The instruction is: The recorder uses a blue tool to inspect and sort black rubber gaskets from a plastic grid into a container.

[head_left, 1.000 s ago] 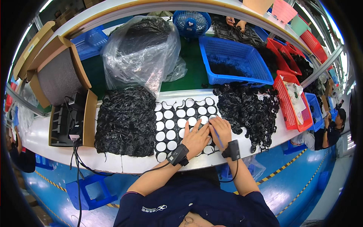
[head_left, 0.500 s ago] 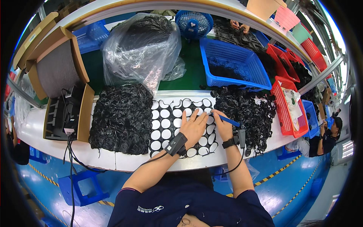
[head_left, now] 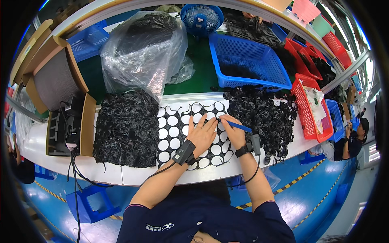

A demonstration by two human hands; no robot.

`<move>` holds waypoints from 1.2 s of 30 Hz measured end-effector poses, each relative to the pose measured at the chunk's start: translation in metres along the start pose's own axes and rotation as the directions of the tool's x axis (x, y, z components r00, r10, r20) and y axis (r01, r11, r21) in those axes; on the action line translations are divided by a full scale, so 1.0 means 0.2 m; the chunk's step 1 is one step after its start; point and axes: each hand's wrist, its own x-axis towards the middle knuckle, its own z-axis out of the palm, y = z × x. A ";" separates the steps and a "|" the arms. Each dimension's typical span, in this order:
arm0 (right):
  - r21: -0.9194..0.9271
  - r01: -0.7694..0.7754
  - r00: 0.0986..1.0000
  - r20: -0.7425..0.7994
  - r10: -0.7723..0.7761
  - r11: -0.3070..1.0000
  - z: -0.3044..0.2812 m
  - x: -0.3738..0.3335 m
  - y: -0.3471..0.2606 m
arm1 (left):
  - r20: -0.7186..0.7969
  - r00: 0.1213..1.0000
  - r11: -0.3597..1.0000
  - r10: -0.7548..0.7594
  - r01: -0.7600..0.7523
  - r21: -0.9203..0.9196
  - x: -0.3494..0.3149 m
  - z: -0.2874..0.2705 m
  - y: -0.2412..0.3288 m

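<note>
In front of me a thin black sheet (head_left: 168,138) lies flat on the white table, with rows of round openings or discs that look white. My left hand (head_left: 201,137) rests on it, palm down, fingers stretched out and slightly apart. Just to its right, my right hand (head_left: 235,133) grips a slim blue hand tool (head_left: 240,126) whose exact kind I cannot make out. The working end is near my left fingertips at the sheet's upper right part. Dark crumpled black sheets (head_left: 125,129) are heaped on the left, and loose black pieces (head_left: 259,117) on the right.
A cardboard box (head_left: 89,125) with cables stands at the left. Behind are a clear plastic bag (head_left: 142,56), a blue fan (head_left: 201,20) and a blue basket (head_left: 253,60). A red basket (head_left: 310,109) sits at the right. Another person's hand (head_left: 249,15) shows at the back.
The whole view has shifted slightly. My left hand stays flat on the sheet, and my right hand still holds the blue tool close beside it, its fingers a little nearer the left fingertips.
</note>
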 end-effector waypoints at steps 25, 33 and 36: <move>0.196 -0.194 0.981 0.014 0.195 0.961 0.01 0.19 0.01 | -0.128 0.991 0.999 -0.048 0.049 0.006 0.10 0.03 -0.06; 0.236 -0.185 0.982 0.077 0.171 0.954 0.03 0.17 0.04 | -0.079 0.994 0.996 -0.071 0.075 0.054 0.10 0.05 -0.05; 0.203 -0.132 0.990 0.071 0.120 0.970 0.04 0.18 0.05 | -0.053 0.996 0.996 -0.078 0.081 0.049 0.11 0.04 -0.05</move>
